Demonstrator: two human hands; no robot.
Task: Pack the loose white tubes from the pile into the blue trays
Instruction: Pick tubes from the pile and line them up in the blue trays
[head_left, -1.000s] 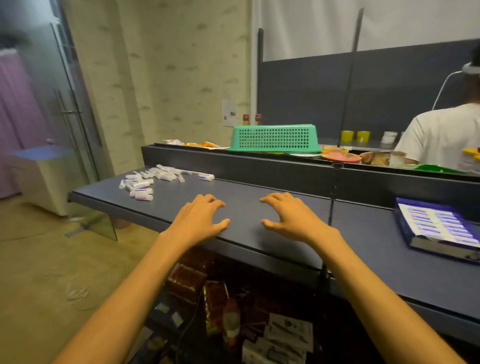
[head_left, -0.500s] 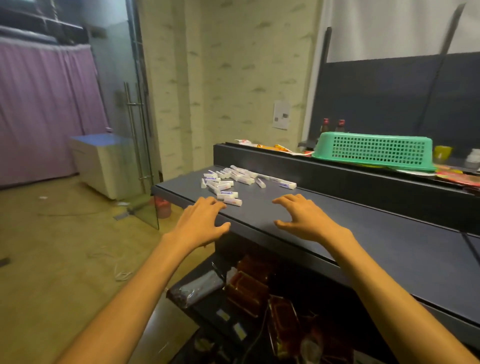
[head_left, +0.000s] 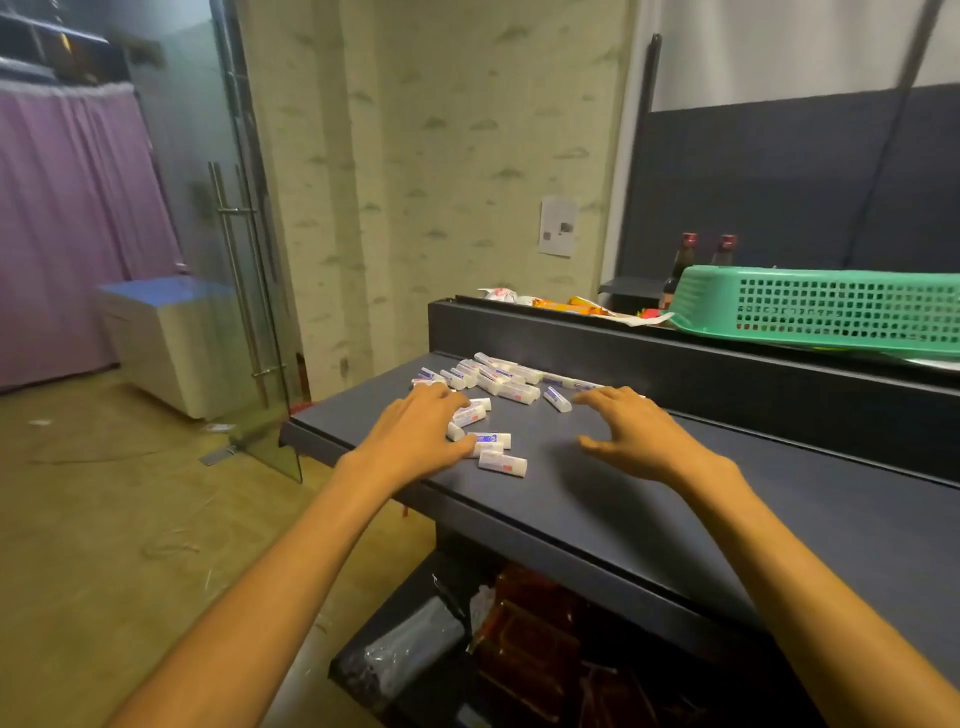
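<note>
1. Dark grey counter (head_left: 649, 499): a long flat worktop running from the near left corner toward the right, backed by a raised black ledge (head_left: 675, 358).
2. Glass door (head_left: 228, 260) with a vertical metal bar handle, standing at the left beyond the counter's end; a purple curtain (head_left: 67, 234) hangs further left.
3. Green perforated basket (head_left: 826, 306): lies upside down on the raised ledge at the right, with two dark bottles with red caps (head_left: 685, 260) behind its left end.
4. White cabinet with a blue top (head_left: 161, 338), on the floor between curtain and glass door.
5. Left hand (head_left: 415, 436): palm down at the near left edge of the pile, fingers spread and lightly bent over several tubes. Some tubes lie just under the fingertips; whether any is actually gripped cannot be told.
6. Right hand (head_left: 634, 436): palm down above the bare worktop, fingers spread and relaxed, holding nothing, its fingertips near the right end of the pile.
7. Pile of white tubes (head_left: 498, 384): small capped tubes with blue and red label marks, scattered loose on the counter's left end, just in front of the ledge. No blue tray is in view.
</note>
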